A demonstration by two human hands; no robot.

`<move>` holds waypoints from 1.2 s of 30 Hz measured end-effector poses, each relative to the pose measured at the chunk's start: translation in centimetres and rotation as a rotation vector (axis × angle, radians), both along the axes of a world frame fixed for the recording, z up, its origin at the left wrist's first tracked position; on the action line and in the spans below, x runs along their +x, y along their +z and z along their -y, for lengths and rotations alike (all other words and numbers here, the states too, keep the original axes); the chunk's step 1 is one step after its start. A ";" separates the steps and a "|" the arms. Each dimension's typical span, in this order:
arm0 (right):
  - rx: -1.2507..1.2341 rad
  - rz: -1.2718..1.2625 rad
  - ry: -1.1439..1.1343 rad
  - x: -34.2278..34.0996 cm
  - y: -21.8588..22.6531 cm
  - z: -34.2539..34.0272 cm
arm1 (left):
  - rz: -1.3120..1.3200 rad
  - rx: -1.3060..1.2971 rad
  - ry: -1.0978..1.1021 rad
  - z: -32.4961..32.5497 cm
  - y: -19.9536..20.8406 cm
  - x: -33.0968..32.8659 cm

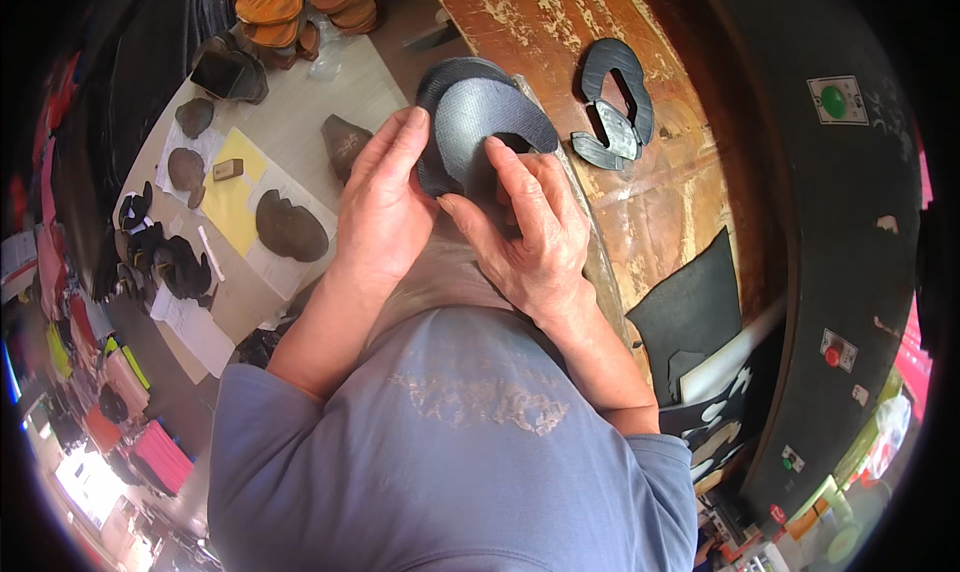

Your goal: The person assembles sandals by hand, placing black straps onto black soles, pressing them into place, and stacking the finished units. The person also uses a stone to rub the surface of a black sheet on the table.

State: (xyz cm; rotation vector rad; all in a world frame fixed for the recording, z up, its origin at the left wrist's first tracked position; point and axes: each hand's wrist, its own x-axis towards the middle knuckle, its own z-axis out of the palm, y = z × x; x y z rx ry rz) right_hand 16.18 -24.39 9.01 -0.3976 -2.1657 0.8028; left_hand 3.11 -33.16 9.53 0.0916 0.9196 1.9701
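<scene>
My left hand point(385, 197) is closed on the left edge of some black curved pieces point(465, 107) that look like cut shoe-upper leather. They lie stacked, with a textured U-shaped piece uppermost. From the other side my right hand point(535, 222) pinches the same pieces, its index finger at the inner curve and its thumb at the lower edge. My palms and fingers hide part of the stack. On the worn wooden board to the right lies another black curved piece point(635, 77), and a metal-looking curved cutting die or pattern point(612, 127) overlaps it.
A scratched brown board point(660, 207) runs along the right, holding a black leather sheet point(690, 297). Beyond it stands a dark machine panel with a green button point(833, 102). Left, a pale table point(300, 152) carries papers, brown leather pieces point(290, 225) and orange stacks point(265, 7).
</scene>
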 end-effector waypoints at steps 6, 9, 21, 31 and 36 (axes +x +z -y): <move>0.016 -0.005 -0.003 -0.6 -0.1 0.2 | 0.003 0.004 0.015 0.3 -0.3 0.0; -0.024 0.031 -0.007 -0.5 0.4 0.3 | 0.030 -0.007 0.021 0.1 -0.4 -0.1; 0.064 0.554 -0.791 13.7 1.1 -12.3 | -0.128 -0.008 0.053 1.3 -1.7 -4.0; -0.195 0.583 -0.665 11.0 -3.0 -16.9 | -0.199 -0.098 0.059 1.3 -1.3 -5.1; 0.003 0.804 -0.519 3.7 -4.1 -20.5 | -0.245 -0.115 0.040 1.7 -1.2 -4.9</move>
